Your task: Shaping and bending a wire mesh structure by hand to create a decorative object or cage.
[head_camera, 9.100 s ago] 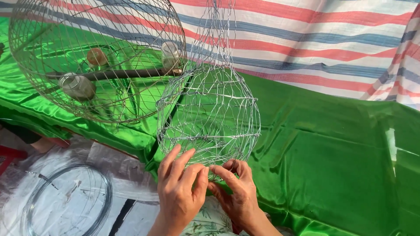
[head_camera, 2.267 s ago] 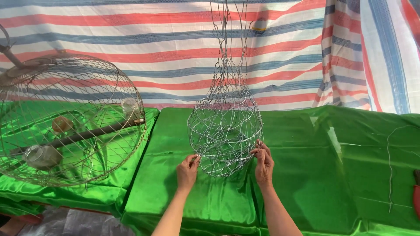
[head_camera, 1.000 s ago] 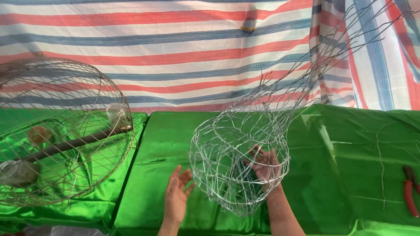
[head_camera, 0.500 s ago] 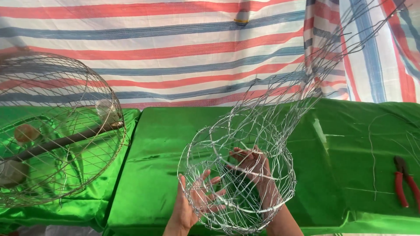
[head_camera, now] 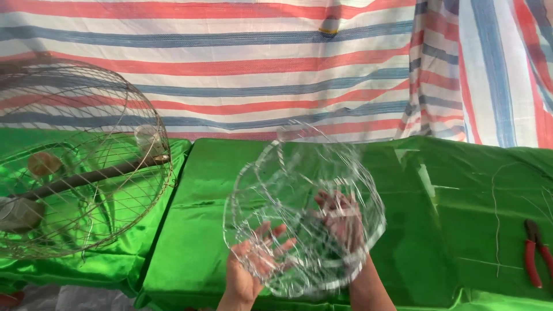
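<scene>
A silver wire mesh basket [head_camera: 288, 173], blurred with motion, is held tilted above the green cloth-covered table [head_camera: 449, 230], its round open mouth turned toward me. My left hand [head_camera: 253, 265] supports the lower left rim from outside, palm up with fingers spread against the wire. My right hand [head_camera: 343, 222] is seen through the mesh on the basket's right side, fingers gripping the wire.
A large domed wire cage [head_camera: 80, 161] lies on the green cloth at the left, with a dark bar [head_camera: 86, 175] and round pieces inside. Red-handled pliers [head_camera: 533, 253] and loose wire [head_camera: 495, 213] lie at the right. A striped tarp [head_camera: 259, 63] hangs behind.
The wire basket stood upright with its long wire tail rising; it has been tipped over and swung down, mouth now toward me. My right hand moved into the mesh, my left under the rim.
</scene>
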